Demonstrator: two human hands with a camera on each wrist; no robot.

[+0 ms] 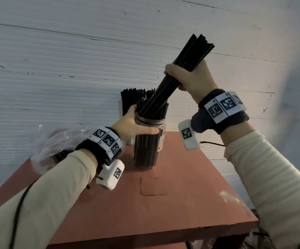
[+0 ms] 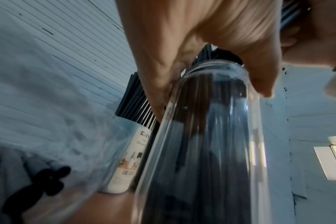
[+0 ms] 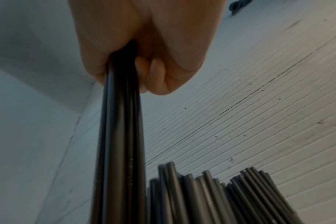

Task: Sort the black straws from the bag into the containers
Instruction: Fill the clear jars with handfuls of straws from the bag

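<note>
A clear plastic jar (image 1: 148, 144) (image 2: 205, 144) full of black straws stands on the red table (image 1: 181, 203). My left hand (image 1: 133, 123) (image 2: 192, 45) grips its neck, thumb across the front. My right hand (image 1: 188, 78) (image 3: 144, 45) grips a bundle of black straws (image 1: 174, 79) (image 3: 119, 136), held slanted, its lower ends inside the jar's mouth and its upper ends high to the right. A second container (image 1: 127, 103) (image 2: 123, 159), also packed with straws, stands just behind the jar. The clear plastic bag (image 1: 55, 142) (image 2: 48, 136) with more black straws lies at the table's left.
A white ribbed wall (image 1: 73, 69) rises right behind the table. The table's right edge (image 1: 235, 186) and front edge (image 1: 154, 236) drop off. A faint square outline (image 1: 152, 186) marks the tabletop in front of the jar.
</note>
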